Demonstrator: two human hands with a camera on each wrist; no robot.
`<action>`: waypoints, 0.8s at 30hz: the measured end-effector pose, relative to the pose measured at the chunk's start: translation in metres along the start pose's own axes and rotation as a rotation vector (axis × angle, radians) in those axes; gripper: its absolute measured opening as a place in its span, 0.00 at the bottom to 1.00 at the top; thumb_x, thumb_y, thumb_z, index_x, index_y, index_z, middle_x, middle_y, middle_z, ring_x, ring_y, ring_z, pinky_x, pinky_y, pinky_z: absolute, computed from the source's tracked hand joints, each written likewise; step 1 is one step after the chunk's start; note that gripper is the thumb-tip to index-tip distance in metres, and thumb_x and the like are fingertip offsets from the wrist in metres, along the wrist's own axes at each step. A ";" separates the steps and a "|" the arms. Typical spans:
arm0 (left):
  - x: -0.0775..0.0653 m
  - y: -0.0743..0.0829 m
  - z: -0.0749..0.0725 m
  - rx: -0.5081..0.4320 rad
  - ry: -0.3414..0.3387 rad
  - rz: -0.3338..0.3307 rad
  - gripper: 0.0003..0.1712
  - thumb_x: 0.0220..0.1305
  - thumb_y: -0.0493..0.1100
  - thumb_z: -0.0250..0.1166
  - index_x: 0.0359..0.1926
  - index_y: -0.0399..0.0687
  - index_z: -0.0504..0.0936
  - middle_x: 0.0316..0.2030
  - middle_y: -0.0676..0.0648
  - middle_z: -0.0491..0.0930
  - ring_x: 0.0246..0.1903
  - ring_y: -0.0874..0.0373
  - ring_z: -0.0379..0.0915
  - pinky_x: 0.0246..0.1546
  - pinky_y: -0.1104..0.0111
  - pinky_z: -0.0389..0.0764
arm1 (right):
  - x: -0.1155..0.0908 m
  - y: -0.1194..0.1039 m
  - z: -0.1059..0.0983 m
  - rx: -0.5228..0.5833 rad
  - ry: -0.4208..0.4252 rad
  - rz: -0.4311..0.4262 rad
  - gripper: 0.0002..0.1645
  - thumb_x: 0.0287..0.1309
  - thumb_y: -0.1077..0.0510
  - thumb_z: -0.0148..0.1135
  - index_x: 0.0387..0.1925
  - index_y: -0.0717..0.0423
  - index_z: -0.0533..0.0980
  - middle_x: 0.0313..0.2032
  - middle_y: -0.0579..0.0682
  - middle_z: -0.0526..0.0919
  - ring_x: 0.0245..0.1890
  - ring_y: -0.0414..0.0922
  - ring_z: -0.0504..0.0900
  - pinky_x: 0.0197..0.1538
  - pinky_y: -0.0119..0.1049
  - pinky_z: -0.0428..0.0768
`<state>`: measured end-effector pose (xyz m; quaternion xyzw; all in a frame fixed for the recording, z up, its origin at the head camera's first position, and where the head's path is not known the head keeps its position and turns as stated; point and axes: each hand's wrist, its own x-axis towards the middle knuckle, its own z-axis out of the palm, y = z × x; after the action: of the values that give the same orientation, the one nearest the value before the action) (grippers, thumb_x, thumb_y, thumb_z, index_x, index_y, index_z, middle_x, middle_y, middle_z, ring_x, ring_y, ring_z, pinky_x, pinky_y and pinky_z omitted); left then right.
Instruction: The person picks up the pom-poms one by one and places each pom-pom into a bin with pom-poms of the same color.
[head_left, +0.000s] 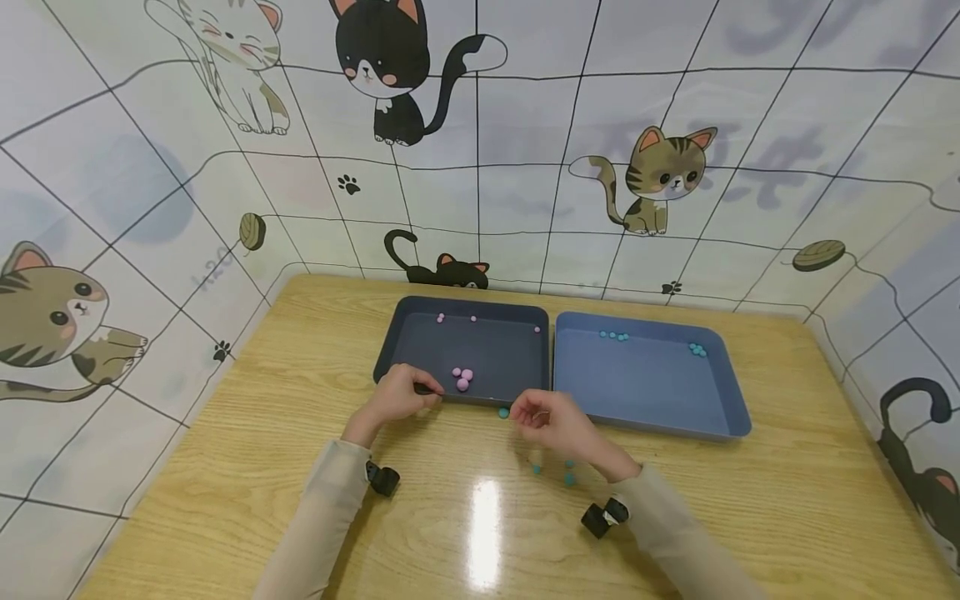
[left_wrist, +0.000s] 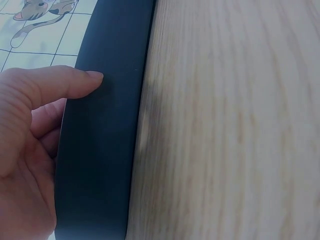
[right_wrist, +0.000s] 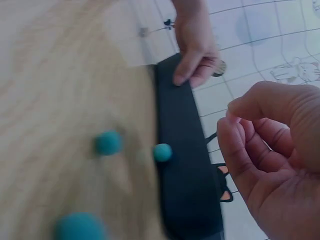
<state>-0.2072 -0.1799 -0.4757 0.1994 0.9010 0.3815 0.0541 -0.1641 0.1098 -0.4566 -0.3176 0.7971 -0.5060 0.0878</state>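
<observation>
My left hand [head_left: 401,393] grips the near rim of the dark tray [head_left: 495,354], its thumb [left_wrist: 85,84] on the outer wall and the fingers over the inner side. Several pink balls [head_left: 462,385] lie in that tray, the larger ones close to this hand. Just off the tray's near right corner, my right hand [head_left: 553,421] has thumb and forefinger pinched together. A bit of a small pink ball [right_wrist: 232,117] shows between the fingertips, mostly hidden. A teal ball [head_left: 503,413] sits against the tray's front wall, left of the right hand.
A blue tray [head_left: 637,383] stands right beside the dark one, with several small teal balls [head_left: 697,350] along its far side. More teal balls [head_left: 569,479] lie on the wooden table [head_left: 420,533] under and in front of the right wrist. A cat-patterned wall [head_left: 517,200] rises behind.
</observation>
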 end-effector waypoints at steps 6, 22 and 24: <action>0.000 0.000 -0.001 0.008 0.005 0.014 0.04 0.52 0.36 0.69 0.30 0.47 0.88 0.29 0.52 0.85 0.33 0.59 0.78 0.39 0.61 0.77 | 0.017 -0.003 -0.011 0.088 0.044 0.010 0.04 0.55 0.71 0.60 0.35 0.65 0.76 0.31 0.56 0.79 0.31 0.42 0.75 0.33 0.32 0.77; 0.001 0.000 0.000 0.006 0.005 0.021 0.03 0.51 0.36 0.69 0.29 0.47 0.88 0.28 0.52 0.85 0.32 0.60 0.78 0.38 0.63 0.77 | 0.059 0.008 -0.019 0.194 0.275 0.146 0.08 0.54 0.71 0.61 0.38 0.69 0.76 0.33 0.60 0.79 0.31 0.43 0.76 0.35 0.30 0.76; 0.001 0.000 0.000 0.007 0.005 0.022 0.03 0.51 0.36 0.69 0.29 0.47 0.88 0.28 0.52 0.85 0.32 0.60 0.78 0.38 0.62 0.77 | 0.063 0.009 -0.019 0.191 0.316 0.186 0.10 0.54 0.71 0.61 0.39 0.71 0.76 0.34 0.59 0.79 0.31 0.43 0.76 0.35 0.29 0.76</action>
<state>-0.2076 -0.1796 -0.4756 0.2088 0.9001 0.3795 0.0469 -0.2261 0.0887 -0.4440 -0.1496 0.7751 -0.6127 0.0376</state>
